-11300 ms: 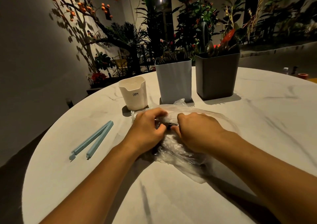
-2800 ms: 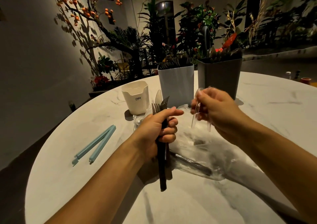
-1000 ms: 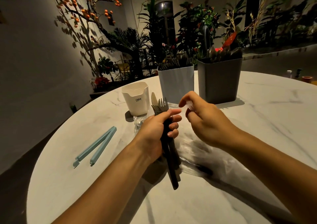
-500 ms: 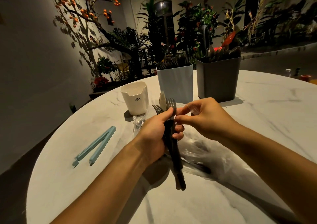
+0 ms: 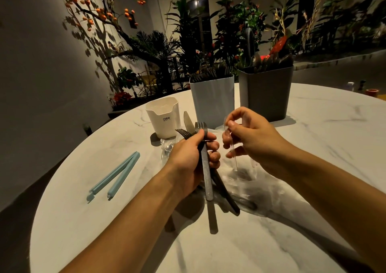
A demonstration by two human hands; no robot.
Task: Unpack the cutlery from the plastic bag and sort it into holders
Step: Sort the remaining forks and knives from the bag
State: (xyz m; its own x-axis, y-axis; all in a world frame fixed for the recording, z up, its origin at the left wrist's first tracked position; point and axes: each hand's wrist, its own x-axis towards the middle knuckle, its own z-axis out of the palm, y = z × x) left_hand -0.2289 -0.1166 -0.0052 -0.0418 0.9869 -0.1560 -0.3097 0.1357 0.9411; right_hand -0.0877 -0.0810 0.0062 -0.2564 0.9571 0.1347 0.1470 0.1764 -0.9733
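On the marble table point(image 5: 313, 147), the emptied-looking plastic bag point(image 5: 257, 189) lay near the middle. Grey point(image 5: 265, 97) and white holders point(image 5: 213, 101) at the far edge already held cutlery; the cream holder point(image 5: 163, 117) looked empty. The left hand point(image 5: 188, 157) clenched unsorted forks and a knife point(image 5: 205, 168); the right hand point(image 5: 250, 136) pinched a clear wrapper point(image 5: 231, 147).
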